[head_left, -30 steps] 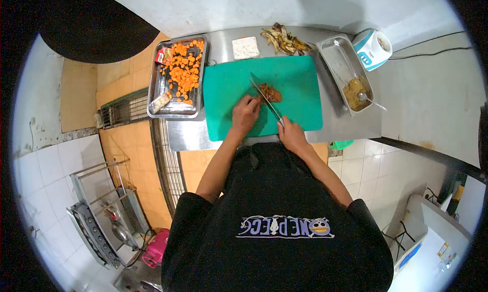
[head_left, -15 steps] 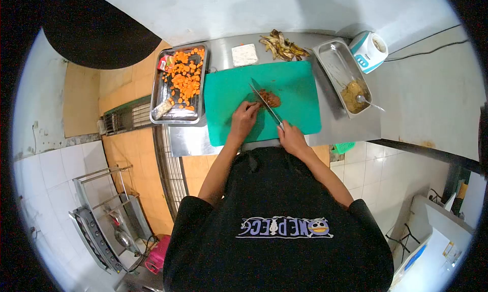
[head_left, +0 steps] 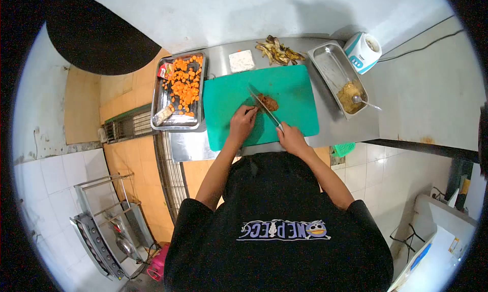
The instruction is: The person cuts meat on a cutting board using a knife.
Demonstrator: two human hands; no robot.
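A green cutting board (head_left: 226,96) lies in front of me with a small heap of finely cut brown food (head_left: 270,103) near its middle. My right hand (head_left: 291,137) is closed around the handle of a kitchen knife (head_left: 265,109), whose blade slants up and left along the heap's left side. To the left of the blade, my left hand (head_left: 242,122) has its fingers drawn together on a small brown food piece (head_left: 257,108). Much of that piece is hidden by the fingertips and blade, so its exact kind cannot be made out.
Left of the board stands a metal tray (head_left: 152,106) of carrot pieces (head_left: 185,86). Behind it are a white block (head_left: 241,61) and dark-yellow peels (head_left: 278,52). At right sit a steel pan (head_left: 321,68) with yellowish paste, a spoon (head_left: 367,103) and a white-teal appliance (head_left: 362,53).
The whole view has shifted slightly. Both hands stay at nearly the same spots on the board, the knife still beside the brown heap.
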